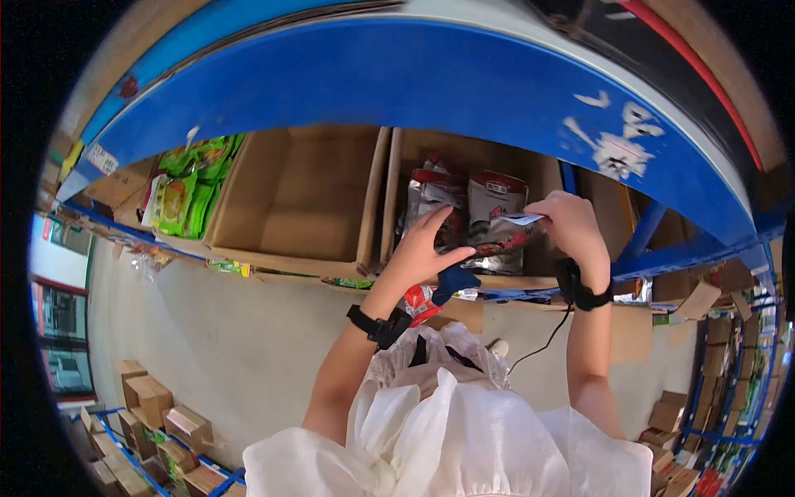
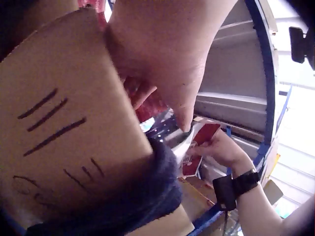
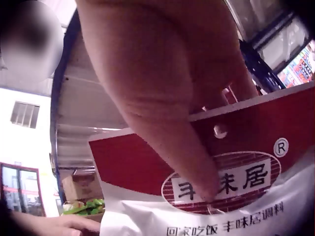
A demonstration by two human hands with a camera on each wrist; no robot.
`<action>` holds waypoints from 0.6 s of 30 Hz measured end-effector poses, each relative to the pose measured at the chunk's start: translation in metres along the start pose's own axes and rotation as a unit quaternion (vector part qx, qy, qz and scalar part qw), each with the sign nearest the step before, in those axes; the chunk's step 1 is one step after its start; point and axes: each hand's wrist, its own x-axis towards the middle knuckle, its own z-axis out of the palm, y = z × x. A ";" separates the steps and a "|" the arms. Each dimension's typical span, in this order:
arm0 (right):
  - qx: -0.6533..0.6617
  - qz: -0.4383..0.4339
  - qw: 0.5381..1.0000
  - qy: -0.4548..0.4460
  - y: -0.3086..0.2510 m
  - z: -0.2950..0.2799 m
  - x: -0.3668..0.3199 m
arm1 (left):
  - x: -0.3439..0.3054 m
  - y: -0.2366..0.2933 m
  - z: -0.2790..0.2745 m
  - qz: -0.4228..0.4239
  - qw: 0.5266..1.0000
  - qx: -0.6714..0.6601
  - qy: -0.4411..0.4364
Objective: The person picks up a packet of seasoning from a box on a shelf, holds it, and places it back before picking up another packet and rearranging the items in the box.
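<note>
One red-and-silver pouch, at carton, 12 o'clock | right hand: pinching pouch's top edge | left hand: fingers spread, near other pouches, 11 o'clock, contact unclear | done: one pouch gripped | ungripped: others inside carton; total indeterminable

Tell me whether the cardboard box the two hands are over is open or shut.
Open: no lid covers the cardboard box, and red-and-silver pouches show inside it from above.
</note>
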 end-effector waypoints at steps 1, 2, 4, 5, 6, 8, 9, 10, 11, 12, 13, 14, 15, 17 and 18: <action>-0.001 0.013 1.000 0.026 -0.007 -0.012 -0.008 | 0.004 0.017 -0.004 0.004 1.000 0.002 -0.026; 0.015 0.004 0.997 0.070 -0.013 -0.023 -0.015 | 0.007 0.030 -0.004 0.023 1.000 0.007 -0.015; 0.044 -0.017 0.986 0.159 -0.023 -0.042 -0.028 | 0.015 0.053 0.000 0.060 0.998 0.017 0.010; 0.027 -0.061 0.977 0.205 -0.025 -0.048 -0.034 | 0.016 0.066 0.002 0.062 0.997 0.018 0.031; 0.009 -0.073 0.971 0.228 -0.029 -0.056 -0.041 | 0.017 0.076 0.002 0.062 0.998 0.012 0.000; -0.027 -0.096 0.956 0.274 -0.038 -0.072 -0.056 | 0.017 0.095 0.000 0.062 0.996 0.001 -0.064; -0.028 -0.096 0.954 0.283 -0.041 -0.078 -0.064 | 0.013 0.105 0.002 0.073 0.996 -0.017 -0.044; -0.032 -0.098 0.950 0.295 -0.042 -0.083 -0.072 | 0.008 0.115 0.005 0.078 0.995 -0.031 -0.053; -0.036 -0.100 0.946 0.306 -0.042 -0.087 -0.080 | 0.003 0.124 0.007 0.083 0.994 -0.045 -0.062; -0.039 -0.103 0.942 0.318 -0.042 -0.090 -0.089 | -0.002 0.131 0.011 0.087 0.992 -0.059 -0.070; -0.043 -0.100 0.941 0.321 -0.044 -0.094 -0.097 | -0.007 0.137 0.018 0.122 0.989 -0.050 -0.065; -0.040 -0.099 0.940 0.325 -0.044 -0.097 -0.106 | -0.014 0.141 0.026 0.158 0.985 -0.033 -0.054; -0.036 -0.099 0.938 0.329 -0.043 -0.100 -0.114 | -0.019 0.149 0.033 0.169 0.984 -0.039 -0.044; -0.024 -0.093 0.938 0.333 -0.038 -0.105 -0.132 | -0.027 0.164 0.044 0.179 0.982 -0.050 -0.037; -0.011 -0.095 0.937 0.337 -0.034 -0.106 -0.141 | -0.031 0.170 0.049 0.179 0.982 -0.055 -0.040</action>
